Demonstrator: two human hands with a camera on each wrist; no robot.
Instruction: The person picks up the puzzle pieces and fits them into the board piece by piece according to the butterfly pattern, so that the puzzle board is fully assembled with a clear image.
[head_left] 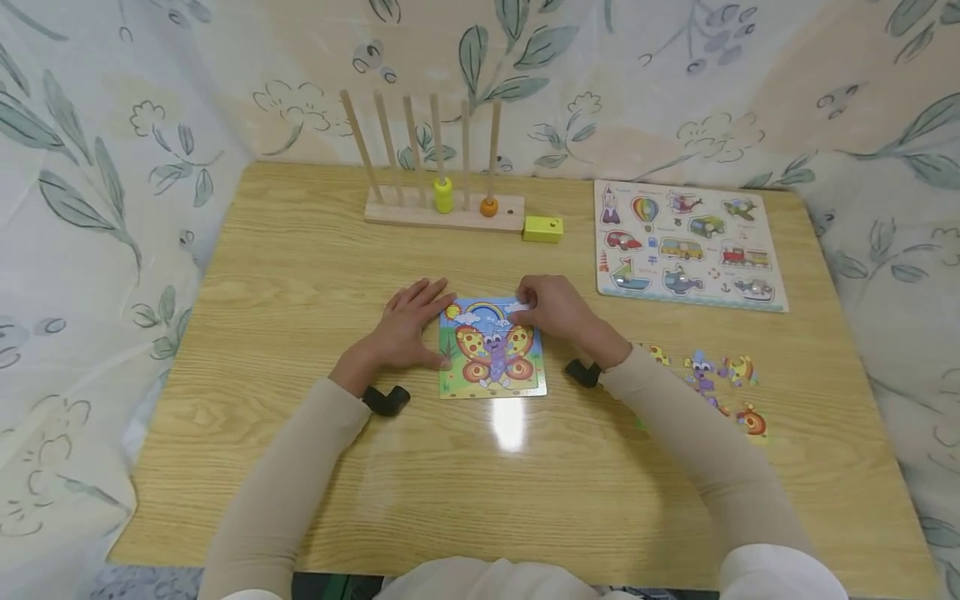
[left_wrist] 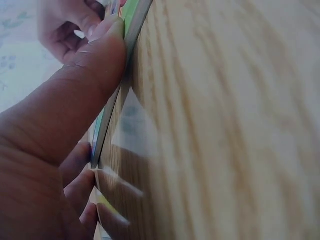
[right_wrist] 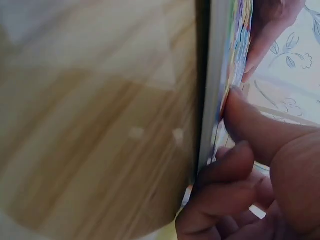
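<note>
A square butterfly jigsaw puzzle (head_left: pixel 497 350) lies flat on the wooden table in the middle of the head view. My left hand (head_left: pixel 408 329) rests at its left side, fingers spread and mostly straight, the thumb (left_wrist: pixel 107 50) on the puzzle's edge. At the upper right corner my right hand (head_left: pixel 558 310) grips the puzzle, with curled fingers by the edge and the thumb (right_wrist: pixel 245 112) on the picture side. Its fingertips partly hide that corner, so whether a single piece is pinched there cannot be told. Loose butterfly puzzle pieces (head_left: pixel 738 369) lie to the right, partly behind the right forearm.
At the back stands a wooden peg rack (head_left: pixel 420 218) with yellow and orange beads; a yellow block (head_left: pixel 543 229) touches its right end. A vehicle puzzle board (head_left: pixel 652 279) lies back right. Black wrist cameras (head_left: pixel 387 402) sit under both wrists. Patterned cloth (head_left: pixel 300 75) borders the table.
</note>
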